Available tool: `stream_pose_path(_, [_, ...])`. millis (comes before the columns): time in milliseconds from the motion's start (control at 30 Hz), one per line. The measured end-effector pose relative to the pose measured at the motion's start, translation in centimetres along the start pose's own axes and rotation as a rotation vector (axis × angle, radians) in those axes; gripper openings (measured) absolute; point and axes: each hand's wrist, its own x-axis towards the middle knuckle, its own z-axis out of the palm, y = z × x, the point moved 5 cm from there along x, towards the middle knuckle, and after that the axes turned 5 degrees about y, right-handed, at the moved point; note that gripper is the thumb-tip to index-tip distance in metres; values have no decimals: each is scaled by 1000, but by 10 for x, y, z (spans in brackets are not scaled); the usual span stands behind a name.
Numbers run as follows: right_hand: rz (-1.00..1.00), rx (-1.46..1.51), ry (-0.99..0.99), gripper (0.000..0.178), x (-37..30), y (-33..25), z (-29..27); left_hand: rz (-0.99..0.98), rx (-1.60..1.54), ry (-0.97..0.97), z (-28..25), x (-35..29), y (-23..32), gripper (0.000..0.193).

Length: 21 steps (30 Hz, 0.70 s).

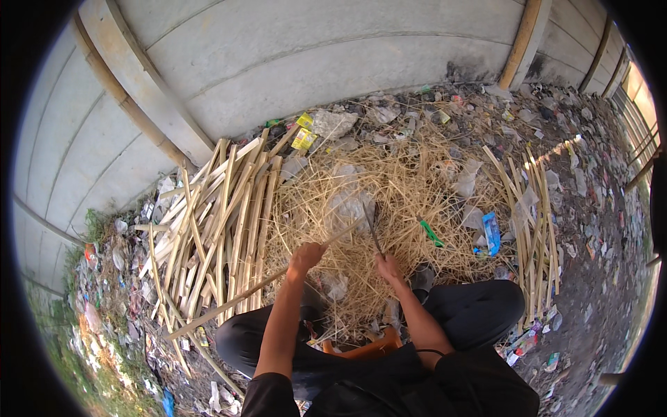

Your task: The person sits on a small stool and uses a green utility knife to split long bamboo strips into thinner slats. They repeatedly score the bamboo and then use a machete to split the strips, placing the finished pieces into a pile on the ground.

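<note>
My left hand (306, 256) is closed around a long split bamboo strip (258, 286). One end of the strip points toward the blade, and the other reaches back past my left knee. In my right hand (390, 268) is a long-bladed knife (372, 224), its dark blade pointing up and away from me. The strip's far end lies close to the blade; whether they touch I cannot tell. Beneath both hands spreads a heap of thin bamboo shavings (389, 174).
A big pile of bamboo strips (229, 215) lies at left, a smaller bundle (533, 229) at right. A blue wrapper (491, 233) and green plastic piece (431, 234) rest on the shavings. Litter covers the ground. A concrete wall (313, 48) stands behind. An orange stool (372, 345) shows between my legs.
</note>
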Motion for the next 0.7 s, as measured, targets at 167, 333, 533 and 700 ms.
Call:
stream_pose_path(167, [-297,102,215,50,0,-69,-17,129,46,60,42,1,-28,55])
stream_pose_path(333, [-321,69,190,49,-1,-57,-2,285,388,221,73,-6,-52,57])
stream_pose_path(533, [-79,-72,161,48,9,6,1,126,23,-72,48,6,-27,66])
stream_pose_path(700, [-479,181,318,51,-18,-74,-8,62,17,-199,54,-10,-38,69])
